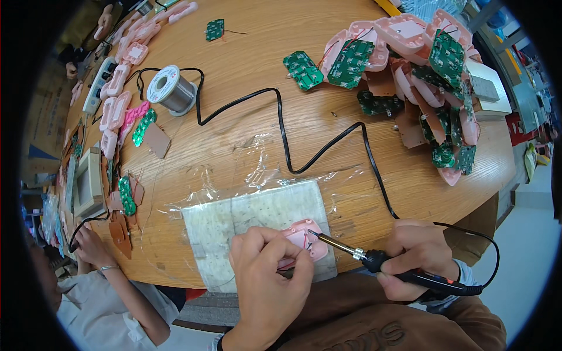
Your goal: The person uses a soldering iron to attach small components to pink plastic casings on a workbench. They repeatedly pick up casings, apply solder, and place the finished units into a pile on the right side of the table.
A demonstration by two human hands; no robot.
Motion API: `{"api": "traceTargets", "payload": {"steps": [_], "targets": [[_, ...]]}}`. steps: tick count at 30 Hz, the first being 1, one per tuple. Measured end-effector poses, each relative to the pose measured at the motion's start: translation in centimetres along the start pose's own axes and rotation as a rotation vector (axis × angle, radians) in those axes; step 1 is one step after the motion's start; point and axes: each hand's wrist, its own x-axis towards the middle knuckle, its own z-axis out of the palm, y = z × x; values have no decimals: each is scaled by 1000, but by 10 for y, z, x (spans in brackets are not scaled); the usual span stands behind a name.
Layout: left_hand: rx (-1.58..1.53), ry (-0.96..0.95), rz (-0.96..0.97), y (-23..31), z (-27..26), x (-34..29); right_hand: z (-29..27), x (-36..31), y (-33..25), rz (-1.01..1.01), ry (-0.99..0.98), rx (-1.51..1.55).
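A pink plastic shell half (316,247) lies on a pale, stained cloth pad (211,245) in front of me. My left hand (272,286) is closed at the shell's left side, thumb and forefinger pinched over its edge. Whether a thin wire is also between those fingers is hidden. In my right hand (418,257) is a soldering iron (374,261) with a black handle, fingers wrapped round it. Its tip points left and reaches into the shell, close to short thin wires there. A black cord (285,128) runs from the iron across the table.
A solder spool (178,93) stands at the left. Green circuit boards (350,63) and pink shells (401,32) are heaped at the back right. More shells (115,111) line the left side near a white power strip (98,85). Another person's arm (132,298) rests at the left edge.
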Motion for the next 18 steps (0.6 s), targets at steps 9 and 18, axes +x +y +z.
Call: {"api": "traceTargets", "payload": {"steps": [9, 18], "targets": [[15, -11, 14, 1, -1, 0, 0, 1, 0, -10, -111, -56], [10, -14, 9, 1, -1, 0, -5, -10, 1, 56, 122, -51]]}}
